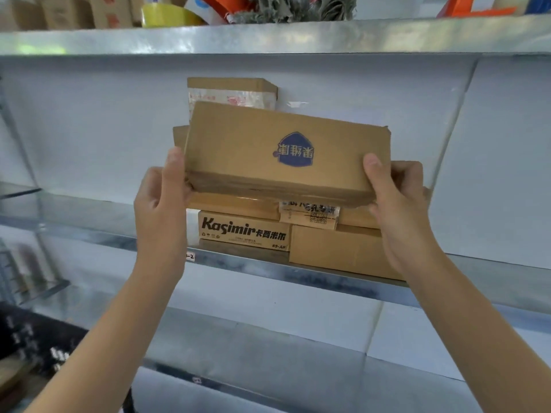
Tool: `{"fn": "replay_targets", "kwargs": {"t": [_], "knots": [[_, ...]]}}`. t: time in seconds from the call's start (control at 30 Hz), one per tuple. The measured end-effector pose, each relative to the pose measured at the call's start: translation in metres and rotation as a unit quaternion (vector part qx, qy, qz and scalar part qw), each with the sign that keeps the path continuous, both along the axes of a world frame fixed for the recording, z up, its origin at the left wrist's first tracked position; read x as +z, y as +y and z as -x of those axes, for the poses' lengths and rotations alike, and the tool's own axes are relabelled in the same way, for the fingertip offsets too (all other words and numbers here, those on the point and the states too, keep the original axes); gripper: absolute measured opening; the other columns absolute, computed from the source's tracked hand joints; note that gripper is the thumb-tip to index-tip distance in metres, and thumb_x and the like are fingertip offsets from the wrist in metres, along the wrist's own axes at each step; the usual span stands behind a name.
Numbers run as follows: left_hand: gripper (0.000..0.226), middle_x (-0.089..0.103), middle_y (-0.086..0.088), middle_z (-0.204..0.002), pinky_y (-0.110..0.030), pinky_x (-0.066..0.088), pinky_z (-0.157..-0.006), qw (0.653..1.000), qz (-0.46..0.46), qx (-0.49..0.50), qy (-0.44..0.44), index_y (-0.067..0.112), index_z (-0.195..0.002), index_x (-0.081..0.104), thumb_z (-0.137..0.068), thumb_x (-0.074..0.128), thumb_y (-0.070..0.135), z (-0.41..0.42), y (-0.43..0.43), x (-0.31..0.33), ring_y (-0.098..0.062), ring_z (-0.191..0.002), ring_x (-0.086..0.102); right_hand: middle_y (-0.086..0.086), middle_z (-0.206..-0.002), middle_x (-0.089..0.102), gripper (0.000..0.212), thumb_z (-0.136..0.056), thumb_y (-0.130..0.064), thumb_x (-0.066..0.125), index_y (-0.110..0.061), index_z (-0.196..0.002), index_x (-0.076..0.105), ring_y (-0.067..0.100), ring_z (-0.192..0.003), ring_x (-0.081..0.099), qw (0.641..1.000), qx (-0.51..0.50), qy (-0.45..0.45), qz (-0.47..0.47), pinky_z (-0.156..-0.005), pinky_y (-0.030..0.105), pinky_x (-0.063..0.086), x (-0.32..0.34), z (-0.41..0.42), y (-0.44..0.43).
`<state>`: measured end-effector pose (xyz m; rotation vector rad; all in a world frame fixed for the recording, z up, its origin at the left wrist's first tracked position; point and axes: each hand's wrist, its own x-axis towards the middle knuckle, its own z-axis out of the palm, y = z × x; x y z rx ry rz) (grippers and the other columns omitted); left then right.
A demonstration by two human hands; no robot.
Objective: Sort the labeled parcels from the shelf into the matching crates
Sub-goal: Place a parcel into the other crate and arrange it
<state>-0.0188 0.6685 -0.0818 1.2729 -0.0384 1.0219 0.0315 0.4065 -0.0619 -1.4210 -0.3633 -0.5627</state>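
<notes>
A flat brown cardboard parcel (pixel 262 150) with a blue logo is held up in front of the middle shelf. My left hand (pixel 162 201) grips its left end, thumb on the front face. My right hand (pixel 396 198) grips its right end the same way. Behind and below it more parcels sit stacked on the metal shelf (pixel 238 263): a Kasimir box (pixel 243 231), a plain brown box (pixel 334 248), a small labelled box (pixel 310 214) and a taped box (pixel 231 90) at the back. No crates are in view.
The top shelf (pixel 268 37) carries cardboard boxes, a yellow tape roll (pixel 167 14) and grey cloth. A lower shelf (pixel 268 347) runs below. Dark items lie at the lower left (pixel 35 344). A white wall panel backs the shelving.
</notes>
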Motion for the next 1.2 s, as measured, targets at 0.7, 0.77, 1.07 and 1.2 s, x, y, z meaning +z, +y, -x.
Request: {"fn": "replay_targets", "kwargs": {"t": [0.7, 0.77, 1.07, 1.2], "knots": [[0.022, 0.064, -0.005, -0.114, -0.031, 0.049, -0.086, 0.969, -0.103, 0.174, 0.145, 0.023, -0.114, 0.067, -0.099, 0.056, 0.034, 0.106, 0.147, -0.097, -0.013, -0.097, 0.059, -0.017, -0.114, 0.069, 0.036, -0.093, -0.027, 0.068, -0.026, -0.128, 0.060, -0.008, -0.101, 0.062, 0.977, 0.167, 0.016, 0.132, -0.075, 0.006, 0.048, -0.068, 0.026, 0.162], [0.018, 0.062, -0.007, -0.115, -0.025, 0.045, -0.082, 0.965, -0.101, 0.186, 0.156, 0.030, -0.113, 0.065, -0.099, 0.056, 0.034, 0.117, 0.159, -0.106, -0.013, -0.096, 0.059, -0.015, -0.115, 0.066, 0.042, -0.089, -0.041, 0.069, -0.025, -0.127, 0.058, -0.009, -0.099, 0.061, 0.978, 0.165, 0.029, 0.128, -0.074, 0.009, 0.048, -0.069, 0.032, 0.177], [0.028, 0.073, 0.007, -0.105, -0.040, 0.053, -0.090, 0.964, -0.045, 0.172, 0.200, 0.037, -0.103, 0.065, -0.095, 0.062, 0.010, 0.182, 0.212, -0.141, -0.011, -0.106, 0.066, -0.024, -0.109, 0.060, 0.021, -0.097, -0.031, 0.063, -0.044, -0.113, 0.058, -0.013, -0.096, 0.057, 0.957, 0.213, 0.074, 0.185, -0.072, 0.012, 0.043, -0.107, 0.049, 0.250], [0.016, 0.074, 0.003, -0.104, -0.044, 0.052, -0.093, 0.963, -0.013, 0.175, 0.202, 0.030, -0.101, 0.068, -0.098, 0.060, 0.017, 0.216, 0.237, -0.155, -0.019, -0.106, 0.068, -0.004, -0.122, 0.062, 0.029, -0.095, -0.016, 0.065, -0.031, -0.120, 0.063, 0.008, -0.106, 0.061, 0.937, 0.245, 0.088, 0.233, -0.080, 0.019, 0.046, -0.134, 0.062, 0.283]]}}
